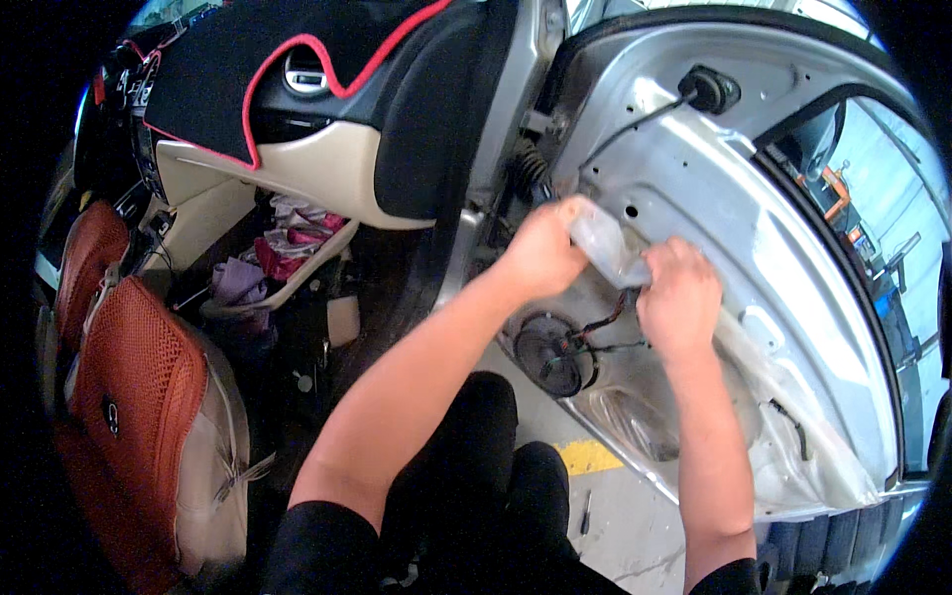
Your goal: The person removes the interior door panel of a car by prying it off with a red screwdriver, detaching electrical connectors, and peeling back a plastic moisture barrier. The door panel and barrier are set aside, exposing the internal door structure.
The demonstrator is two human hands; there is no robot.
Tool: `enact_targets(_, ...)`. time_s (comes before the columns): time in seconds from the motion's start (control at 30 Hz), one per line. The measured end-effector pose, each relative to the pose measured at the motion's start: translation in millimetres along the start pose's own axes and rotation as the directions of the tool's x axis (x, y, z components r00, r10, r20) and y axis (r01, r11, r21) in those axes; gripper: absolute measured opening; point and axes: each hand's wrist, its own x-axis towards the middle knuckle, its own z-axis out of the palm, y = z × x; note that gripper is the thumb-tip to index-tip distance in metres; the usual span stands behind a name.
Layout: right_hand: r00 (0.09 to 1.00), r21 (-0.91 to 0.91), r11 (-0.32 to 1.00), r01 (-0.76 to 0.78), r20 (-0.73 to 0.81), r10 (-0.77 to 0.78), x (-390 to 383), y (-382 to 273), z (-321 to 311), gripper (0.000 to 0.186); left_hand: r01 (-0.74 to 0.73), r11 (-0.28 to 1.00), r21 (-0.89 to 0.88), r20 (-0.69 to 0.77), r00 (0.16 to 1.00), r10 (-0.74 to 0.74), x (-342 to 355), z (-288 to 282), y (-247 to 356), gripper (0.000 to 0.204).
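In front of me is a silver car door (684, 188) with its inner metal laid bare. Clear plastic film (607, 246) is stretched between my hands, close to the door. My left hand (545, 253) pinches the film's upper left end, its fingers closed. The other end is in the closed fingers of my right hand (680, 297), which is a little lower and to the right. More film clings to the lower door, crumpled in places. Below my hands sit a round black speaker (551, 355) and a bundle of dark wires (607, 319).
On the left are an orange-covered seat (144, 367) and an open glove box (307, 273) with cloths in it. A screwdriver (586, 513) lies on the floor near a yellow stripe (589, 457). Tyres (818, 545) line the lower right.
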Motion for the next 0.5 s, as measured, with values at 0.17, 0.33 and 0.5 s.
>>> enact_targets(0.17,0.997,0.083,0.995,0.058,-0.051,-0.054,-8,-5,0,0.009,-0.095,0.993,0.065,-0.035,0.995,0.098,-22,6,-5,0.025)
enact_targets(0.33,0.999,0.093,0.995,0.032,-0.024,-0.029,-32,-12,-11,0.017,-0.283,0.950,0.134,-0.046,0.955,0.292,-32,16,-14,0.026)
enact_targets(0.5,0.997,0.108,0.992,-0.067,0.037,0.063,-63,-35,-16,0.021,-0.359,0.928,0.100,-0.158,0.915,0.371,-29,20,-29,0.026)
